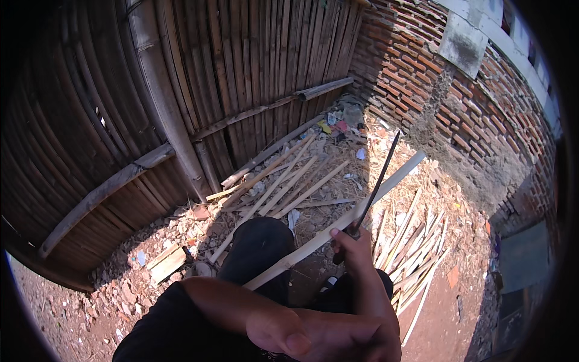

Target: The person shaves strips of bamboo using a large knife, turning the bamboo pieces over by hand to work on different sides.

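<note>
My right hand is closed round the handle of a long, dark-bladed knife, its blade pointing up and away. A pale split bamboo strip slants from my left knee to the far right, passing beside the knife; my right thumb lies against it. Low in front of my body is my left hand, close to my right forearm. Its thumb shows, but its fingers are hidden. The near end of the strip disappears behind my left forearm.
Bamboo strips lie on rubble ahead, and a pile of thinner strips is at my right. Short wood pieces sit at left. A bamboo wall and a brick wall meet in the far corner.
</note>
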The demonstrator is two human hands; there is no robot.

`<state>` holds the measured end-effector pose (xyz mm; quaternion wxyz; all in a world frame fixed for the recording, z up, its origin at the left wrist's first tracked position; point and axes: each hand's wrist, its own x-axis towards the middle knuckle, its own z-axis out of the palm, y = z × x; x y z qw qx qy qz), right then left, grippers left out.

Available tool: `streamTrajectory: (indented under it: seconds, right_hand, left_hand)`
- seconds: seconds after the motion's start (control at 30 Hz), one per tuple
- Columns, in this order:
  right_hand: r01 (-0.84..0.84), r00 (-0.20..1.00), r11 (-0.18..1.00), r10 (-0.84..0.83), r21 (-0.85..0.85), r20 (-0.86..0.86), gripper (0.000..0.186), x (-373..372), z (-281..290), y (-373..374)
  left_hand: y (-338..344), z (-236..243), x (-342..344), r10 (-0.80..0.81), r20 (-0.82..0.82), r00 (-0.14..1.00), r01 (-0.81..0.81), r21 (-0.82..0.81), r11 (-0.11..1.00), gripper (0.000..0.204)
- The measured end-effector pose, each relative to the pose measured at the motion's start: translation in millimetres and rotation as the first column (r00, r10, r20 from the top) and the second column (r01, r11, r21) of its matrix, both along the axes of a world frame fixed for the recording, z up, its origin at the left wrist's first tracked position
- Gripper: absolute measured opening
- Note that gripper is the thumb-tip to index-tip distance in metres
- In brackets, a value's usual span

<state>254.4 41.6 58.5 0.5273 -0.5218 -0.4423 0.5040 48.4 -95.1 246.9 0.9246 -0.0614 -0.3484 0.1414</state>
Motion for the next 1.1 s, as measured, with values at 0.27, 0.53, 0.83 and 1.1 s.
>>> streamTrajectory:
  seconds: [0.27, 0.53, 0.83, 1.1]
  right_hand:
    - [0.031, 0.999, 0.999, -0.03, -0.03, 0.029, 0.031, 4.2, -1.4, -4.1]
    - [-0.019, 0.998, 1.0, 0.019, -0.005, 0.062, 0.031, 2.1, 4.3, -8.4]
    - [-0.036, 0.992, 0.999, 0.038, -0.018, 0.123, 0.031, 2.8, 10.7, -17.0]
    - [-0.045, 0.986, 0.998, 0.049, -0.032, 0.161, 0.032, 1.4, 17.7, -22.9]
  left_hand:
    - [6.2, 33.6, -19.5, -0.066, -0.491, 0.869, -0.007, -0.145, 0.989, 0.054]
    - [14.9, -54.0, -2.8, 0.065, -0.2, 0.978, -0.026, 0.196, 0.98, 0.063]
    - [2.7, -43.2, 20.2, 0.011, 0.192, 0.981, -0.012, 0.002, 1.0, 0.062]
    - [9.5, -56.7, 10.5, 0.293, -0.078, 0.953, -0.227, 0.455, 0.861, 0.07]
